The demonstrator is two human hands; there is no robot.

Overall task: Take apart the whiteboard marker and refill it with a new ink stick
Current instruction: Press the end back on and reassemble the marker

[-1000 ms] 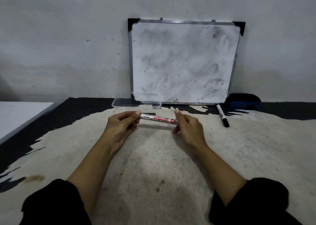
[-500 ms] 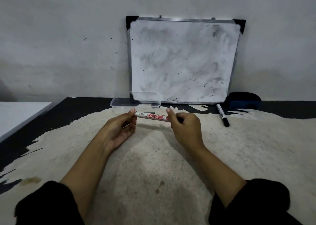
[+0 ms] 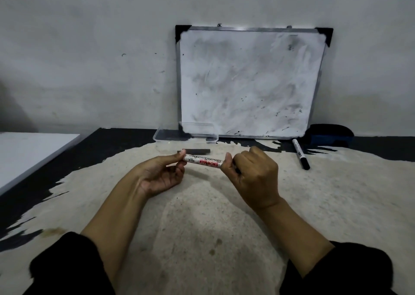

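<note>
A white whiteboard marker (image 3: 203, 161) with red lettering is held level between both hands, above the worn table top (image 3: 202, 227). My left hand (image 3: 160, 173) pinches its left end with the fingertips, palm up. My right hand (image 3: 251, 175) is curled in a fist around its right end, which is hidden inside the fingers. A short black stick (image 3: 197, 151) lies flat on the table just behind the marker.
A smudged whiteboard (image 3: 249, 83) leans on the wall at the back. A clear plastic tray (image 3: 186, 135) sits at its foot. A second marker (image 3: 301, 154) lies to the right, beside a dark blue eraser (image 3: 329, 135). A white surface (image 3: 27, 155) lies far left.
My right hand has closed into a fist over the marker's right end. The marker has turned in the hands, its lettering now upside down. The black stick behind it has come into sight.
</note>
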